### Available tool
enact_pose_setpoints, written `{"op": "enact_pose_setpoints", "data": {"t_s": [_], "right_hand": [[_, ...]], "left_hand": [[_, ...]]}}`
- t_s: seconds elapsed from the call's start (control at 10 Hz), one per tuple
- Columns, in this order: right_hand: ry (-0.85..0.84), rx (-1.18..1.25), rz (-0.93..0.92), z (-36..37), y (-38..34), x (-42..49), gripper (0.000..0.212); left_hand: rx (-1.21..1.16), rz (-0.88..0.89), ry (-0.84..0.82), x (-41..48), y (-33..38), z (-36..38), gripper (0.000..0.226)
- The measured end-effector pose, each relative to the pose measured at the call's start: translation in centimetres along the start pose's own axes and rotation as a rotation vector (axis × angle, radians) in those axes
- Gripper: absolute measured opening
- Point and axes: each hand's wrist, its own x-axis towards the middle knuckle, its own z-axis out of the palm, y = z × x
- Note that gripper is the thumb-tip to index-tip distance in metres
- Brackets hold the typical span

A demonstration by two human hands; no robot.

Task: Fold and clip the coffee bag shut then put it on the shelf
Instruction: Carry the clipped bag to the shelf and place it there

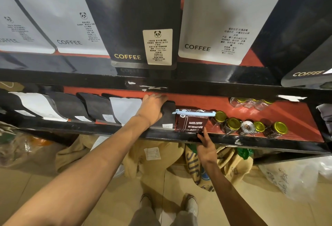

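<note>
A dark red coffee bag marked BAKED.COFFEE stands on the red lower shelf, its folded top held by a pale blue clip. My right hand is just below the bag at the shelf's black front edge, fingers spread, fingertips near the bag's lower right corner, holding nothing. My left hand rests flat on top of a black coffee bag directly left of the clipped bag, pressing it leftward.
A row of black and white bags leans along the shelf's left part. Gold-lidded jars stand right of the clipped bag. Larger COFFEE bags fill the upper shelf. Burlap sacks lie on the floor below.
</note>
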Motion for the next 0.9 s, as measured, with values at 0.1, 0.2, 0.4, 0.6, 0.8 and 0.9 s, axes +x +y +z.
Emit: {"op": "enact_pose_setpoints", "data": {"t_s": [0.1,0.2,0.4,0.6,0.8,0.9], "right_hand": [[-0.007,-0.078,-0.063,-0.23,0.09,-0.13,0.067],[-0.067,-0.186,-0.081,-0.43,-0.21,-0.47,0.065],[-0.099,-0.294,-0.108,-0.57,-0.33,-0.49,0.066],[-0.094,-0.306,-0.095,-0.61,0.04,-0.36,0.066],[-0.079,-0.206,-0.049,-0.43,0.13,-0.26,0.064],[-0.023,0.035,-0.11,-0.26,0.11,-0.64,0.051]], "left_hand": [[0.026,-0.002,-0.011,-0.02,-0.01,0.0,0.045],[0.046,0.002,-0.009,-0.02,0.08,0.02,0.044],[0.079,0.01,-0.004,-0.17,0.11,0.04,0.048],[0.081,0.013,0.003,-0.26,0.18,-0.13,0.05],[0.076,0.018,0.014,-0.28,0.16,-0.11,0.049],[0.082,0.02,0.013,-0.24,0.17,-0.03,0.05]]}}
